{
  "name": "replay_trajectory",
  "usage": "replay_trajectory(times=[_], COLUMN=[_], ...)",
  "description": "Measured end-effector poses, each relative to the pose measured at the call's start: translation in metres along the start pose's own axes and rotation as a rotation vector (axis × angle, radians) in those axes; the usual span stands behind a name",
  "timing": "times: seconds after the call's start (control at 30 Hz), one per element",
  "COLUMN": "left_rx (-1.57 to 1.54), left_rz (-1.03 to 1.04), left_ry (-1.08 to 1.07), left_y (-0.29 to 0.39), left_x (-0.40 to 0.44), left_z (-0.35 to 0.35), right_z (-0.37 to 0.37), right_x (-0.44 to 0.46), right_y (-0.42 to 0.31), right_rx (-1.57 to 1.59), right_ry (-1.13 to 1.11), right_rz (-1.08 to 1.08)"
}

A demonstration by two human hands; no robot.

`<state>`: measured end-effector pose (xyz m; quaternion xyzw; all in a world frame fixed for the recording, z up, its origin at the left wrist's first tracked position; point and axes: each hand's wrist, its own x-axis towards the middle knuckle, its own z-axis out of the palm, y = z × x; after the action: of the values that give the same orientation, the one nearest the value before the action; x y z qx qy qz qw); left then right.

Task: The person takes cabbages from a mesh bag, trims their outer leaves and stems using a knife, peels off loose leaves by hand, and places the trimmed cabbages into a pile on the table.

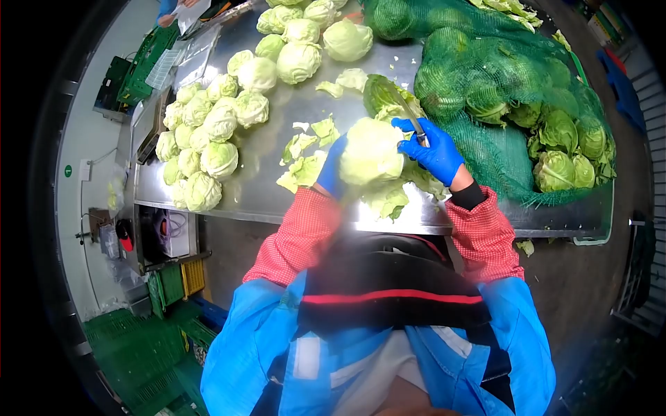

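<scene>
A pale green cabbage (pixel 372 151) is held above the front edge of the metal table. My left hand (pixel 334 166), in a blue glove, wraps round its left side. In my right hand (pixel 437 152), also gloved in blue, is a knife (pixel 411 114) with its blade pointing up and away; the fingers are closed on the handle beside the cabbage's right side. Loose trimmed leaves (pixel 302 171) lie left of the cabbage, and more leaves (pixel 388 200) lie beneath it. A darker green outer leaf (pixel 381 95) rests just beyond the knife.
Trimmed cabbages (pixel 219 123) are grouped on the left and far side of the metal table (pixel 267 182). Green net sacks (pixel 479 149) of untrimmed cabbages cover the right side. Green crates (pixel 148 66) stand at the far left. Another person's hand (pixel 166 20) shows at the top left.
</scene>
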<state>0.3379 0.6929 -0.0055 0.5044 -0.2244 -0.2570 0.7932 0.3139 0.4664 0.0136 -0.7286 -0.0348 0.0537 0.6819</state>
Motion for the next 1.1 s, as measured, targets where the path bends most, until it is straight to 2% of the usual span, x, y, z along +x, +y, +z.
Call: replay_trajectory(times=[0.07,0.1,0.17,0.2,0.27,0.33,0.37,0.43,0.5,0.6,0.63,0.73,0.77,0.83,0.9,0.93,0.97,1.0,1.03,1.1], left_rx=[0.169,0.015,-0.575,-0.637,-0.763,-0.765,-0.763,-0.729,-0.696,-0.76,-0.857,-0.823,-0.793,-0.727,-0.666,-0.634,-0.645,-0.412,-0.18,0.028], left_rz=[0.011,-0.097,-0.261,-0.253,-0.236,-0.32,-0.362,-0.449,-0.533,-0.392,-0.394,-0.408,-0.439,-0.493,-0.522,-0.539,-0.519,-0.497,-0.469,-0.573], left_ry=[-0.016,0.109,0.423,0.42,0.417,0.404,0.395,0.28,0.165,0.324,0.158,0.29,0.267,0.209,0.179,0.162,0.054,0.07,0.083,0.178], left_y=[-0.015,-0.018,-0.025,-0.02,-0.013,0.006,0.014,0.023,0.027,0.027,0.012,-0.004,-0.003,0.005,0.019,0.026,0.029,0.028,0.025,0.022], left_x=[0.001,0.003,0.003,0.005,0.006,0.004,0.005,0.007,0.007,0.013,0.016,0.007,0.002,0.0,-0.002,-0.002,-0.003,-0.004,-0.006,-0.004], left_z=[-0.012,-0.013,-0.009,-0.008,-0.005,0.012,0.018,0.02,0.021,0.017,-0.003,-0.01,-0.01,-0.011,-0.005,-0.003,-0.003,-0.002,0.0,0.001], right_z=[-0.007,-0.007,-0.015,-0.018,-0.017,-0.013,-0.009,-0.002,0.001,0.01,0.012,0.01,0.009,0.014,0.018,0.015,0.011,0.007,0.006,0.015], right_x=[-0.003,-0.007,-0.012,-0.012,-0.01,-0.008,-0.004,-0.002,-0.005,-0.005,-0.005,-0.004,-0.005,-0.006,-0.005,-0.004,-0.005,-0.006,-0.007,-0.016], right_y=[0.001,-0.007,-0.005,-0.004,-0.003,0.003,0.013,0.008,0.005,-0.01,-0.005,0.014,0.017,0.017,0.025,0.026,0.028,0.03,0.031,0.027], right_rx=[0.19,0.253,0.283,0.298,0.121,-0.052,-0.094,-0.239,-0.167,0.034,-0.004,0.205,0.22,-0.08,-0.197,-0.021,0.155,0.331,0.351,0.249], right_ry=[-0.097,-0.14,-0.218,-0.255,-0.088,0.079,0.095,0.049,0.053,0.089,0.076,0.024,0.001,0.077,0.12,0.09,0.06,0.031,0.06,0.134], right_rz=[0.042,0.074,0.14,0.168,0.038,-0.09,-0.191,-0.178,-0.026,0.288,0.254,0.256,0.23,0.099,0.068,0.126,0.183,0.236,0.258,0.205])
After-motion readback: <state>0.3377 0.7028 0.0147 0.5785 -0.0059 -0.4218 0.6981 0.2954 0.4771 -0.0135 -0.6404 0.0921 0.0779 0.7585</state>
